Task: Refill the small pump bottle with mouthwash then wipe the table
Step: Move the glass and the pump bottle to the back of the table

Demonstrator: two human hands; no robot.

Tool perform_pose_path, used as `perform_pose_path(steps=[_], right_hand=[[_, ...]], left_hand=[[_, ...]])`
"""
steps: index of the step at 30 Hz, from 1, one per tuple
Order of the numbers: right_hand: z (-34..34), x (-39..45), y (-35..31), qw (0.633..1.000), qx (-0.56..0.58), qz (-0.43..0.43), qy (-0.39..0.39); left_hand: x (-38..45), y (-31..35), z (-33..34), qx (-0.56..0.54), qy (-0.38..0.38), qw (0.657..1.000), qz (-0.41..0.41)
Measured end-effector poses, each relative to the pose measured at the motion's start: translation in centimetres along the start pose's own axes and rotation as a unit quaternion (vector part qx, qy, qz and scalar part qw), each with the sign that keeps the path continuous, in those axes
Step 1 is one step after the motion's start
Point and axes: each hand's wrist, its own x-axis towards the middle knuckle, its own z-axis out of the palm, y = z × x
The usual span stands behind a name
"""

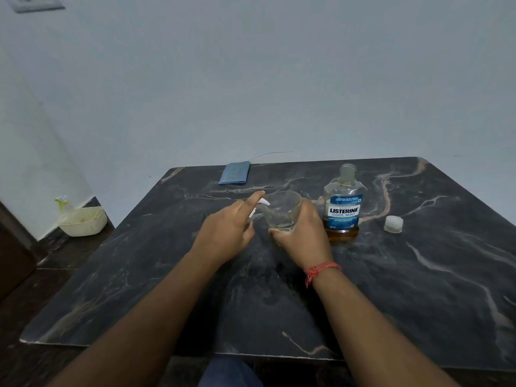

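My left hand (229, 227) is wrapped around the small pump bottle, whose white pump head (261, 205) pokes out under my raised index finger; the bottle's body is mostly hidden by the hand. My right hand (303, 236) grips a clear glass (283, 210) tilted toward the pump nozzle, with a little liquid at its bottom. The uncapped Listerine mouthwash bottle (344, 202) stands upright just right of the glass, with a low layer of amber liquid. Its clear cap (393, 224) lies on the dark marble table (418, 289) further right. A folded blue cloth (234, 173) lies at the table's far edge.
On the floor to the left sits a cream plastic basket (83, 223) with a spray bottle (62, 203) behind it. A pale wall stands right behind the table. A red thread band (321, 270) circles my right wrist.
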Motion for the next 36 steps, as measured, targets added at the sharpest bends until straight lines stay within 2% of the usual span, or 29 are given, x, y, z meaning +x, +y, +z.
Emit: perform_pose_path(steps=[4, 13, 20, 26, 31, 36], right_hand=[[-0.2, -0.6, -0.5, 0.998, -0.032, -0.045, 0.015], [-0.1, -1.0, -1.2, 0.997, -0.056, -0.050, 0.029], [0.0, -0.9, -0.7, 0.998, 0.056, 0.023, -0.016], [0.2, -1.1, -0.7, 0.998, 0.068, 0.011, -0.014], [0.4, -1.1, -0.5, 0.999, 0.043, -0.010, -0.007], [0.3, -1.4, -0.7, 0.997, -0.051, -0.044, 0.026]], left_hand=[[0.4, 0.5, -0.4, -0.013, 0.006, 1.000, 0.006], [0.9, 1.4, -0.9, -0.025, 0.023, 0.999, 0.002], [0.8, 1.6, -1.1, -0.033, 0.038, 0.999, 0.012], [0.6, 1.7, -0.8, -0.019, 0.030, 0.999, 0.013], [0.3, 1.3, -0.5, -0.017, 0.023, 0.999, -0.013], [0.4, 1.5, -0.8, -0.012, 0.017, 1.000, -0.021]])
